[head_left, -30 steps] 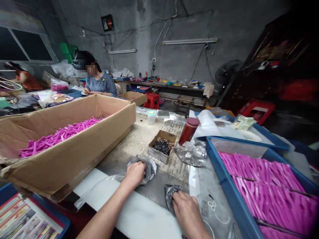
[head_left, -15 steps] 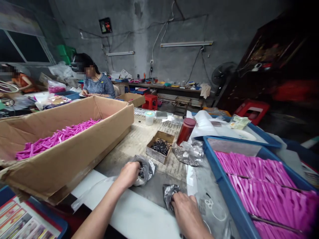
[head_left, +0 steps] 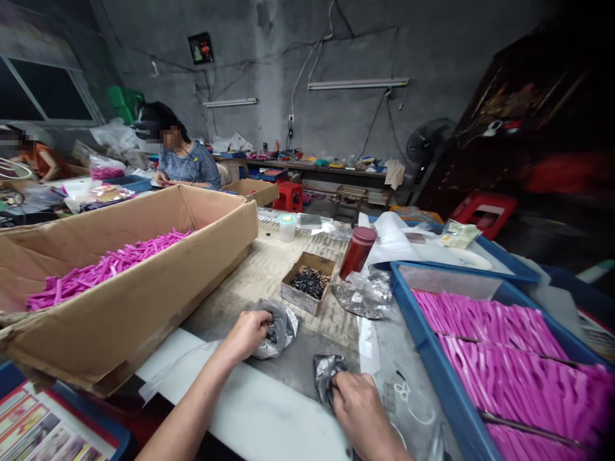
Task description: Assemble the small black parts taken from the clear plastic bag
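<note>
My left hand dips its curled fingers into the mouth of a clear-grey plastic bag with dark contents. The fingers look closed, but whatever they pinch is hidden. Nearer to me, my right hand has its bent fingers in a second, darker plastic bag; the fingertips are out of sight inside it. Beyond both hands stands a small open cardboard box holding small black pieces. To its right lies another plastic bag of small dark pieces, beside a dark red canister.
A large cardboard box of magenta strips flanks the left side. On the right, a blue tray holds bundled magenta strips. A lidded tub stands farther back. Another person sits beyond the large box.
My left hand has lifted very slightly at the bag's mouth. My right hand stays at the darker bag, its fingers barely shifted.
</note>
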`<state>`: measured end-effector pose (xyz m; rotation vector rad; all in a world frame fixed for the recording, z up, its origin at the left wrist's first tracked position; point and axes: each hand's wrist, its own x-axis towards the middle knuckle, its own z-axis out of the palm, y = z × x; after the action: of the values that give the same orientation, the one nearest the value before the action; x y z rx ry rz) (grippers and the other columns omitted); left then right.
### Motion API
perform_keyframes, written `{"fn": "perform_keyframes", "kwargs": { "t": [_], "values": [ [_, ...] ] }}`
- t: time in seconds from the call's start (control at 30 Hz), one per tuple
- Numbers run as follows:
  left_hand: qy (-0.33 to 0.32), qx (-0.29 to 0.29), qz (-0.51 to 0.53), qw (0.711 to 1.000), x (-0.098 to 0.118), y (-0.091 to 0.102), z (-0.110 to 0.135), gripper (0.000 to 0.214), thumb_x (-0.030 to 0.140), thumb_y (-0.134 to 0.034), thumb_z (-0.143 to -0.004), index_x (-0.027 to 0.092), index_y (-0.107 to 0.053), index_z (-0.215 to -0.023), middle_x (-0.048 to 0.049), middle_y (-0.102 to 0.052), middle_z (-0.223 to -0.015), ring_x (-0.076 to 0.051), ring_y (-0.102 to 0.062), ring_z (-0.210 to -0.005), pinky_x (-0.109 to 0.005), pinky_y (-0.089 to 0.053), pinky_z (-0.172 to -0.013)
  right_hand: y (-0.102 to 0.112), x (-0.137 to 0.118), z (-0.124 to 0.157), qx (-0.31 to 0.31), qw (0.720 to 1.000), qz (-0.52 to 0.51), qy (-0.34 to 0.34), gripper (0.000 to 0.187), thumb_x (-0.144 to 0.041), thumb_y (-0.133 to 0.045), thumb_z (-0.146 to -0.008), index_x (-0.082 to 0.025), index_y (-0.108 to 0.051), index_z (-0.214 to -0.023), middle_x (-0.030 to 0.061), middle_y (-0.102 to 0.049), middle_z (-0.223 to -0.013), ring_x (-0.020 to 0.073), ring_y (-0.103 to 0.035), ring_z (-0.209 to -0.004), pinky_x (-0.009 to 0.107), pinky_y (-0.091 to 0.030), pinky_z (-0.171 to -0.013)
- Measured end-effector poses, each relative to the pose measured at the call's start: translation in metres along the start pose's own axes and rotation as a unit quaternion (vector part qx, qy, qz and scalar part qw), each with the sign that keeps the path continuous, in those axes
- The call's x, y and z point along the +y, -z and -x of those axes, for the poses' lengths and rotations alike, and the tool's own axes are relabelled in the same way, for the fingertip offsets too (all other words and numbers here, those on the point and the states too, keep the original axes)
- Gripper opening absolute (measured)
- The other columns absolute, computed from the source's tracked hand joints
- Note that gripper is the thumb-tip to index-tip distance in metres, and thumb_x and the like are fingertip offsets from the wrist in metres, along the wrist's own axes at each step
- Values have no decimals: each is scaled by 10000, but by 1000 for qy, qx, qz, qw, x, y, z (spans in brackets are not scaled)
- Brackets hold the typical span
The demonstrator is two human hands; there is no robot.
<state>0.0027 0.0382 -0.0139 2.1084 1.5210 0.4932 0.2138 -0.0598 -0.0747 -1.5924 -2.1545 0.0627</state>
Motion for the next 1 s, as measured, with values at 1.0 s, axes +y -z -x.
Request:
{"fn": "perform_keyframes", "kwargs": {
  "t": [1.0],
  "values": [
    [99,-161,505,842,65,-44,23,218,305,-597,-591,108,-518,-640,60,-438,-412,-20,-314,-340,-135,-178,-323,33,-7,7,9,919,-339,-200,219,-126,-413,-698,-174,-580,-832,47,-613,-753,187,-547,-720,280,-409,-653]
  ]
}}
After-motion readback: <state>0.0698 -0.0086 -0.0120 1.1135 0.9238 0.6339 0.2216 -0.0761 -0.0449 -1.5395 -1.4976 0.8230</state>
